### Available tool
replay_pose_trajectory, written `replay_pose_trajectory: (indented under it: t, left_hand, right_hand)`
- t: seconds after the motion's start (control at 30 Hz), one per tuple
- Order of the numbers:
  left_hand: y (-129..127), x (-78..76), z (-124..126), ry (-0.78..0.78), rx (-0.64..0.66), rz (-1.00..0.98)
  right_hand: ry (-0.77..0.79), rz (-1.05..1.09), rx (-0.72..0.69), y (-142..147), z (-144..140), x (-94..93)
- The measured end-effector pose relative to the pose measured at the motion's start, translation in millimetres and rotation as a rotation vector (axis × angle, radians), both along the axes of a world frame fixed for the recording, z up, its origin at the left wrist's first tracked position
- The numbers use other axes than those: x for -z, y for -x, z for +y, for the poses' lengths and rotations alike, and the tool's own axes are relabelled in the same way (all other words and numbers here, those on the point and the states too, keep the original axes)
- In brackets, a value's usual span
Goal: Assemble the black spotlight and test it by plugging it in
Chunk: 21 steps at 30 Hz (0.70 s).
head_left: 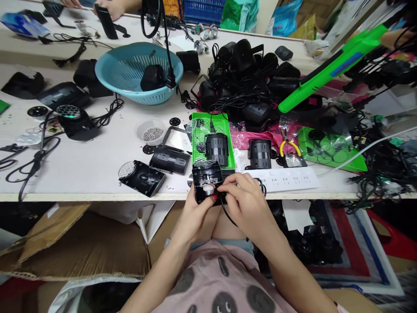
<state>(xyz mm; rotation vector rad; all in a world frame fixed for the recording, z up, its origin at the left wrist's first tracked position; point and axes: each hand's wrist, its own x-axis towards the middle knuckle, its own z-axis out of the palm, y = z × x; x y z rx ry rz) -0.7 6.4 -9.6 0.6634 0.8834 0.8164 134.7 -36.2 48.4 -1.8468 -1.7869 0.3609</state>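
Note:
My left hand (194,214) grips a small black lamp housing (206,179) from below, at the front edge of the white table (97,152). Its open side faces me and shows a small round part with red inside. My right hand (245,201) pinches at that opening, fingers closed on a thin black cable (228,213) that hangs from the housing toward my lap. Just behind the housing lies a green tray (198,130) with a black cylindrical lamp body (216,148) on it.
A teal colander (130,71) stands at the back left, a heap of black lamp housings and cords (247,82) at the back centre. A white power strip (283,179), yellow-handled pliers (288,147), a dish of screws (153,134) and an open cardboard box (78,243) are near. Another person's hands (112,8) work at the far edge.

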Motion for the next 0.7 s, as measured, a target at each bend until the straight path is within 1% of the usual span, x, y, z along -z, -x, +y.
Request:
replay_pose_trajectory:
  t: [0.1, 0.17, 0.27, 0.43, 0.53, 0.6, 0.7]
  left_hand:
    - [3.2, -4.5, 1.9, 0.055, -0.012, -0.035]
    - [5.6, -7.2, 3.8, 0.093, 0.009, -0.063]
    - [8.3, -9.1, 6.6, 0.126, 0.046, -0.097]
    - [10.4, -10.2, 9.7, 0.142, 0.048, -0.097]
    - [11.9, -12.7, 9.3, 0.174, 0.041, -0.073]
    - [12.0, -14.5, 8.9, 0.212, 0.024, -0.038]
    - [6.6, -17.6, 12.1, 0.256, -0.028, 0.018]
  right_hand:
    - [-0.050, 0.136, 0.029, -9.2, -0.6, -1.7]
    - [-0.071, 0.188, 0.045, -16.0, -2.2, -2.8]
    - [-0.073, 0.209, 0.060, -24.7, -6.0, -3.5]
    - [-0.052, 0.240, 0.041, -31.3, -15.2, -0.1]
    - [-0.044, 0.276, 0.053, -37.4, -20.0, 3.6]
    - [-0.037, 0.308, 0.088, -46.5, -21.9, 5.4]
    - [-0.048, 0.315, 0.184, -65.7, -23.2, 5.5]
